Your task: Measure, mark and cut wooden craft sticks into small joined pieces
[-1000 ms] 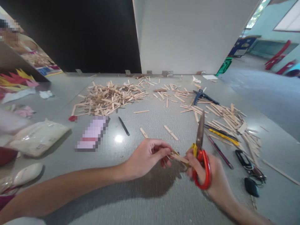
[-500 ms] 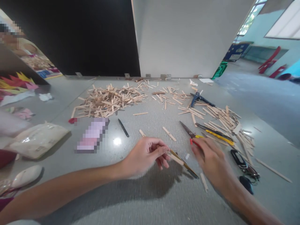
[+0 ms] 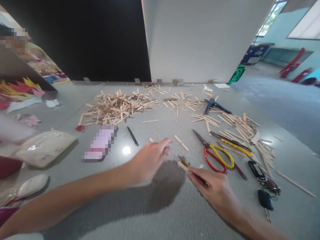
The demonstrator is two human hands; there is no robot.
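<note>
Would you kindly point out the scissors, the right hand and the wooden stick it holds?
Scissors [image 3: 207, 145], head view, at the pivot.
Right hand [image 3: 212, 183], head view, on the back of the hand.
Wooden stick [image 3: 183, 166], head view, on its exposed end.

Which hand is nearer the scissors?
Right. The right hand is just on the near side of the scissors; the left hand is farther off, to their left.

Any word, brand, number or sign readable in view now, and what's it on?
None readable.
Plastic bag: faint marks, too blurred.
Blue board in the background: pale patch, too small to tell whether it bears text.
Lilac rectangle: pixelated, nothing legible.
</note>
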